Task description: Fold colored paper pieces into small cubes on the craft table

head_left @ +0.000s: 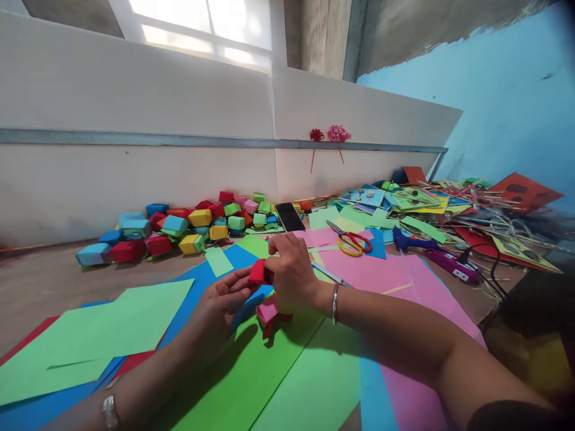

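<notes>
A small red paper piece (pixel 257 273) is held between both hands above the paper sheets. My left hand (pixel 223 299) pinches its left side with thumb and fingers. Curled over its right side is my right hand (pixel 291 269), whose fingertips are partly hidden. Just below the hands a pink and red paper piece (pixel 268 309) rests over the bright green sheet (pixel 251 365). Behind the hands lie a black phone (pixel 290 216) and scissors with yellow and red handles (pixel 353 242).
Several coloured paper boxes (pixel 157 244) line the back left. A blue glue gun (pixel 413 240), a purple power strip (pixel 453 266) with a black cable and a heap of paper crafts (pixel 415 200) are on the right. Green sheets (pixel 112 326) lie at left.
</notes>
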{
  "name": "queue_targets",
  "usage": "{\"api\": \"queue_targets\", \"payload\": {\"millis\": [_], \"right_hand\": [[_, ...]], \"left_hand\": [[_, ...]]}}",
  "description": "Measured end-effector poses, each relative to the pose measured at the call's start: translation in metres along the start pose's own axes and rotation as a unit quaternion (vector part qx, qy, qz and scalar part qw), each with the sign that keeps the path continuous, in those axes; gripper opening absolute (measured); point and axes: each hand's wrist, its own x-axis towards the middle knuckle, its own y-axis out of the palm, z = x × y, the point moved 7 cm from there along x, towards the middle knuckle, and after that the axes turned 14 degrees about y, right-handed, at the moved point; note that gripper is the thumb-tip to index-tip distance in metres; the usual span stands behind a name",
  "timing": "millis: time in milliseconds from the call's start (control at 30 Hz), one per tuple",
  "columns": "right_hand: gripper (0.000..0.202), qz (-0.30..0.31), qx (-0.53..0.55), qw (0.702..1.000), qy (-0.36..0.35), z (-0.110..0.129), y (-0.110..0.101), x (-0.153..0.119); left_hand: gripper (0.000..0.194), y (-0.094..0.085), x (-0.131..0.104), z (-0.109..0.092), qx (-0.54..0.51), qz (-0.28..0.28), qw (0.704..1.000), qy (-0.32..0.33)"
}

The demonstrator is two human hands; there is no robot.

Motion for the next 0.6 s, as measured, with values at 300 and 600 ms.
{"api": "queue_targets", "payload": {"millis": [300,600], "right_hand": [[0.013,0.093,0.048,0.994,-0.015,-0.002,0.019,-0.001],[0.006,0.228,0.122,0.965,-0.049,0.010,0.018,-0.002]], "left_hand": [[0.053,0.000,0.007,0.001,0.043,0.002,0.999,0.012],[0.051,0.009,0.007,0.004,0.015,0.086,0.996,0.012]]}}
